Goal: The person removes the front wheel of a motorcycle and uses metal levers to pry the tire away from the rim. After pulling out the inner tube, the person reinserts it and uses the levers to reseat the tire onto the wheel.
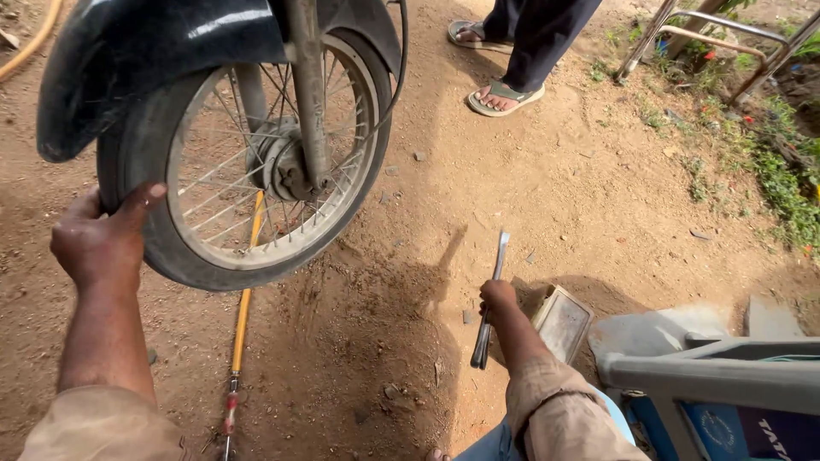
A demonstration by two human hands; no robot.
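Observation:
A motorcycle's front wheel [154, 248], with a dusty black tyre, wire spokes and a dark mudguard, stands on the dirt at upper left. My left hand [101, 235] grips the tyre's lower left side. My right hand [498, 299] is closed around the middle of a long flat metal tyre lever [499, 254], which points away from me with its near end low by my forearm.
A yellow air hose [243, 316] runs under the wheel toward me. A small metal tin [564, 323] lies on the ground beside my right hand. A grey and blue box [717, 376] sits at lower right. Another person's sandalled feet [500, 96] stand at the top.

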